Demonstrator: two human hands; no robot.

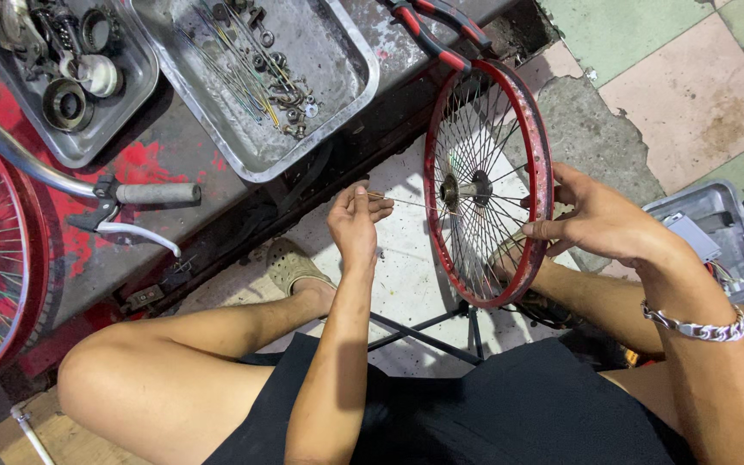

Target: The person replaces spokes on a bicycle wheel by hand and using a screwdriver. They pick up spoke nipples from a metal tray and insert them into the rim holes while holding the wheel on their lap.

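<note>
Head view, looking down over the person's bare knees: the left hand (356, 220) is raised with its forearm running straight up from the lap, fingers bunched and pinching the near end of a thin metal spoke (402, 202). That spoke runs rightward from the fingertips toward the hub (462, 189) of a red bicycle wheel (544, 151). The wheel stands upright on its edge between the two hands, its rim scuffed and worn, with many fine silver spokes fanning out from the hub. Right of the left hand and across the wheel, the right hand (600, 220) comes in from the lower right, wrist bent and wearing a silver chain bracelet (699, 329); its fingers curl around the rim's outer edge, gripping it and holding the wheel steady. Beyond the left hand, up and to the left, lie two steel trays: one (135, 73) with bearings and cups, one (350, 86) with loose spokes and nipples. A grey handlebar grip (157, 193) with brake lever sits left of that hand. Just right of the right hand lies another small tray (734, 220).
</note>
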